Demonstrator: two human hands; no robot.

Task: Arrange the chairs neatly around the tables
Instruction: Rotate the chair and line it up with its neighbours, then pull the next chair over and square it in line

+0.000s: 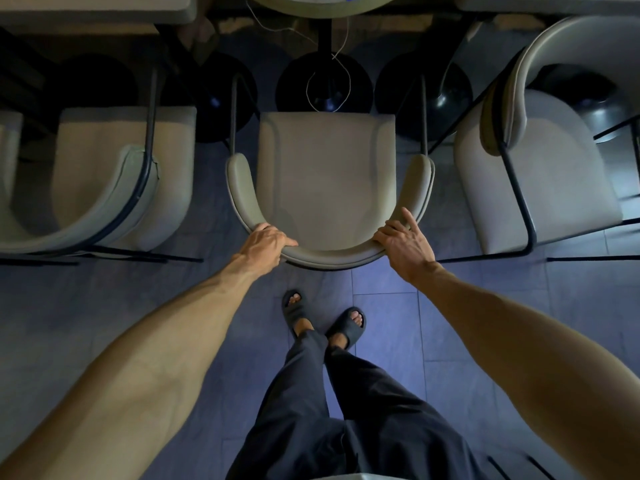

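Head cam is looking pretty much straight down at a beige middle chair with a curved backrest, sitting dead center in view. Left hand is wrapped over the backrest rim at about 7 o'clock of the seat, fingers curled shut on the padding. Right hand is on the rim at about 5 o'clock, but it's looser: palm on the edge, fingers spread, index pointing up along the armrest, so more resting than clamping.

Straight ahead at 12 o'clock there's a round table on a black pedestal base, and the chair's front edge sits just short of that base. A thin white cable hangs off the table and loops over the base.

At 9 o'clock is a matching left chair, turned a bit off-square. At 3 o'clock a right chair is rotated so its back faces the table side.

Down at 6 o'clock you can see dark trousers and black slides on a grey tiled floor.
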